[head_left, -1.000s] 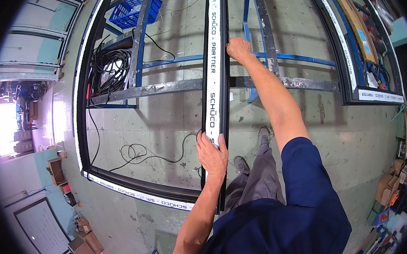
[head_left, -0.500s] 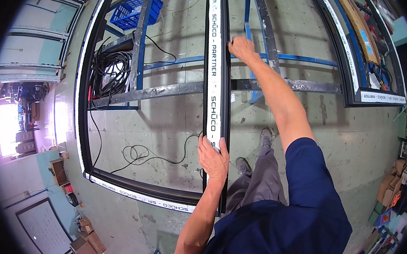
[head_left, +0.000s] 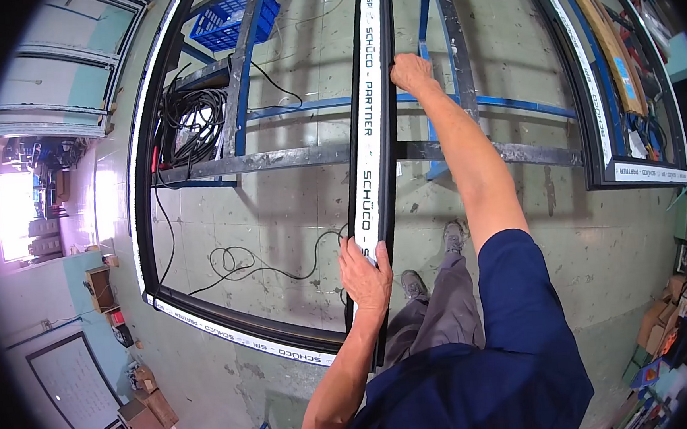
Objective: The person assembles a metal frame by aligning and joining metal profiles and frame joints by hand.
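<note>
Open gaps flank the profile (head_left: 371, 133); steel crossbar (head_left: 276, 159) crosses beneath.

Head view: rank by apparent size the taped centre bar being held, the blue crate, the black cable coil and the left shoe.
1. centre bar, clearly largest.
2. cable coil and blue crate: about alike, not ranked.
3. left shoe, smallest, though it lies farther from the camera than the bar.
</note>
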A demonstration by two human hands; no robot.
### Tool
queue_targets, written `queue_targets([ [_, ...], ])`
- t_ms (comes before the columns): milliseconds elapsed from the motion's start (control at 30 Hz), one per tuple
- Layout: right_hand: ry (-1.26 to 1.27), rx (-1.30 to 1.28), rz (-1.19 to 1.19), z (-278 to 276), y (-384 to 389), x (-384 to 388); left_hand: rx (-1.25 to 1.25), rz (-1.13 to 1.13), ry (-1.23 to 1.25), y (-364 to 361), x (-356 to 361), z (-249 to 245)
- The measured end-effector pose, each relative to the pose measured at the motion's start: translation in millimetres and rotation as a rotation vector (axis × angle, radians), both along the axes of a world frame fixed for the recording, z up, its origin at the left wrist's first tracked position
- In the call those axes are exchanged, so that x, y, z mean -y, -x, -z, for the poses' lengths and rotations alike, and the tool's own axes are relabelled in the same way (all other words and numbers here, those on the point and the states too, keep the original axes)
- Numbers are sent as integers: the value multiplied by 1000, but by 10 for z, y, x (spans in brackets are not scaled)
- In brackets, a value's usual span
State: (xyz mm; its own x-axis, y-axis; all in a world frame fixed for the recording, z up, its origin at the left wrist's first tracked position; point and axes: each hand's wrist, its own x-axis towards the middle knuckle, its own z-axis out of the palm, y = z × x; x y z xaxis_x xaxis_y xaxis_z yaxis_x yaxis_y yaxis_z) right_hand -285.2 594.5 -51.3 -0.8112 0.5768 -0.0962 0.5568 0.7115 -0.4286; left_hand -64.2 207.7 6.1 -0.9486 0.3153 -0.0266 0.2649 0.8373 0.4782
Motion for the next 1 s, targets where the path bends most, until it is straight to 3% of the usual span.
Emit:
queue_targets([
  [267, 1, -67, 10, 105, -114, 50, -48, 17, 0, -25, 30, 53],
  [567, 96, -95, -24, -77, -976, 847, -41, 9, 0, -21, 11, 54],
  [700, 163, 20, -59, -87, -1005, 796, -84, 10, -12, -34, 9, 80],
  [1000, 107, -29, -6, -34, -803, 743, -28, 1, 25, -38, 9, 66],
])
